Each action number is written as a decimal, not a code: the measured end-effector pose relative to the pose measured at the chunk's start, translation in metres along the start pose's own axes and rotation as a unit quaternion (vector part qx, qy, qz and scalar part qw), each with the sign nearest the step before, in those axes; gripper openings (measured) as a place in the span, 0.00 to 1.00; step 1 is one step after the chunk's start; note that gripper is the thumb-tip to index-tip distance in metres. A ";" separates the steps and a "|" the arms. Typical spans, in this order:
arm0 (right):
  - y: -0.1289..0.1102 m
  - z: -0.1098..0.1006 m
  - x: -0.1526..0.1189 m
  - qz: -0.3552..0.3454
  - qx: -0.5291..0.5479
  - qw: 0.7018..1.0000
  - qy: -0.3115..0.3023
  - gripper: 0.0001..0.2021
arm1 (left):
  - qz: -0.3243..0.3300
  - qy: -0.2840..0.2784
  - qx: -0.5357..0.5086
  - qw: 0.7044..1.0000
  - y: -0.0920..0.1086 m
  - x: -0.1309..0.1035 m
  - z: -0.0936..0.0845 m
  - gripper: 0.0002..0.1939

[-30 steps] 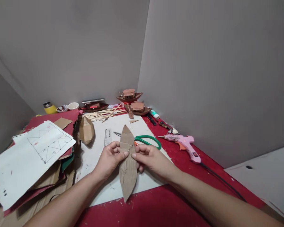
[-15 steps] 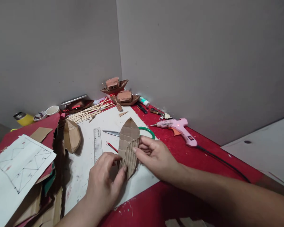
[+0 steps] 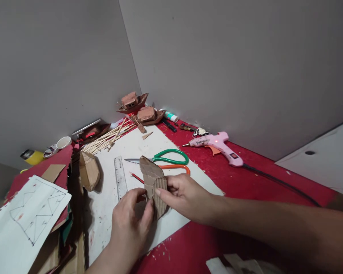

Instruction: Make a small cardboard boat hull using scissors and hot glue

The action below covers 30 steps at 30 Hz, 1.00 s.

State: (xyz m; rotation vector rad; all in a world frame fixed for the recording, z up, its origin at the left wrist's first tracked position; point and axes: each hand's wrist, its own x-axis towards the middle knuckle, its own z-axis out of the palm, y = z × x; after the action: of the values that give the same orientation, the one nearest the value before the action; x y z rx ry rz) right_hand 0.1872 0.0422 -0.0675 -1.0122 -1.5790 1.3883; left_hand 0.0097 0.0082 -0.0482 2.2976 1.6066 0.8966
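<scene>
corrugated brown cardboard leaf shape (image 3: 154,182) sits pinched between my left hand (image 3: 129,220) and right hand (image 3: 185,194), above the white paper sheet (image 3: 188,213); likely light and bendy, creasing easily, best held by its side edges.

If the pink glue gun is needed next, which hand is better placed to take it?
Probably the right hand: it is nearer the pink glue gun, which lies on that side. The left hand is farther away and could steady the cardboard piece.
</scene>
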 end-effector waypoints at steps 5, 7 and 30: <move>0.010 0.002 -0.003 -0.027 -0.098 0.995 0.004 0.12 | 0.062 0.003 0.044 0.997 -0.001 -0.002 0.005 0.04; 0.010 0.003 -0.004 -0.042 -0.113 0.993 0.004 0.12 | 0.091 0.005 0.065 0.994 -0.001 -0.003 0.008 0.05; 0.005 0.006 -0.002 0.069 0.041 0.997 -0.011 0.07 | -0.036 -0.066 -0.023 0.997 0.001 0.003 -0.001 0.07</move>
State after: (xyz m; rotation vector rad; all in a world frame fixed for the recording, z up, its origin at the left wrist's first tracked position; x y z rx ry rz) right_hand 0.1828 0.0382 -0.0731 -1.0771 -1.4784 1.5496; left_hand 0.0103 0.0102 -0.0461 2.2041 1.5854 0.7396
